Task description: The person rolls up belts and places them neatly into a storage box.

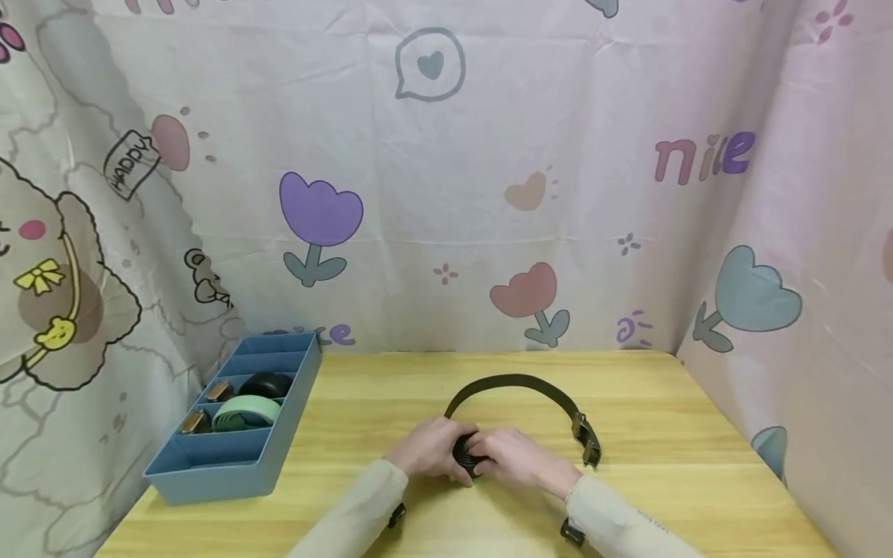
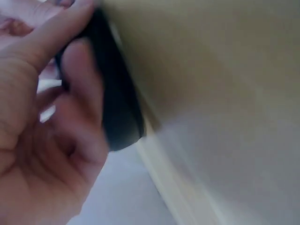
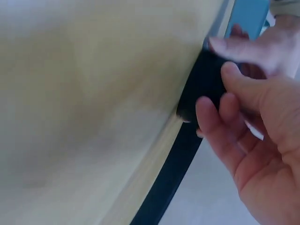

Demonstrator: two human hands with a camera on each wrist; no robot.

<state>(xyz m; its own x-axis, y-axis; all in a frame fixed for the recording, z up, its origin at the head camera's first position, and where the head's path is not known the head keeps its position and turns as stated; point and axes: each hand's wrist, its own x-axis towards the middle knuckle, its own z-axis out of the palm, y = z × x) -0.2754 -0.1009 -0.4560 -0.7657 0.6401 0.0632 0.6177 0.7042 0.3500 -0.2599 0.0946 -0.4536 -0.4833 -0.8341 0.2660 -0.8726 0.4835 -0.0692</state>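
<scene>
A black belt (image 1: 512, 380) stands on edge on the table, partly wound into a tight coil (image 1: 460, 453). Its loose length arcs behind my hands to a metal buckle (image 1: 580, 428) on the right. My left hand (image 1: 434, 449) holds the coil from the left, thumb in front. From the other side my right hand (image 1: 519, 459) pinches the same coil. In the left wrist view the coiled belt (image 2: 117, 103) is between bent fingers. In the right wrist view the coil (image 3: 201, 86) is gripped too, with the strap (image 3: 168, 176) running off it.
A blue divided box (image 1: 209, 487) stands at the table's left. Inside it lie a rolled green belt (image 1: 246, 412) and a rolled black belt (image 1: 267, 384), in separate compartments, with gold-coloured buckles beside them. A printed curtain (image 1: 432, 194) hangs behind the wooden table (image 1: 377, 387).
</scene>
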